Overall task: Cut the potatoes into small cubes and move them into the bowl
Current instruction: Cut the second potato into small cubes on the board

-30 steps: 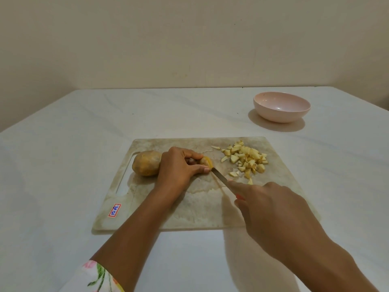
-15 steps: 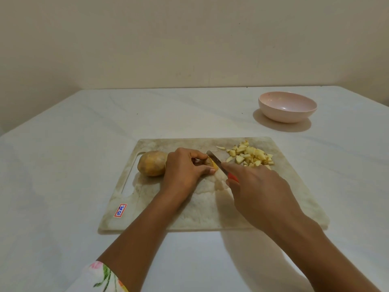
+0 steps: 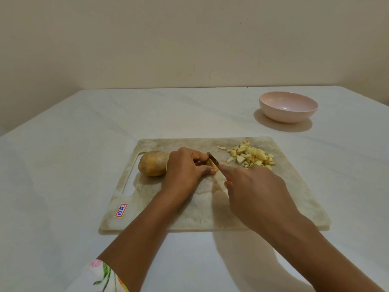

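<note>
Potato piece (image 3: 211,163) pinched under curled left hand (image 3: 185,169), right hand (image 3: 254,190) gripping the knife (image 3: 213,159).

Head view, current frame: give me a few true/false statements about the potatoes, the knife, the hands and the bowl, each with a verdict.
1. The pink bowl holds potato cubes. False: no cubes show inside it; the cubes lie piled on the cutting board.
2. A whole potato lies on the board near its handle slot. True.
3. The right hand holds the knife. True.
4. The left hand rests flat on the table. False: it grips a potato piece on the board, against the blade.
</note>
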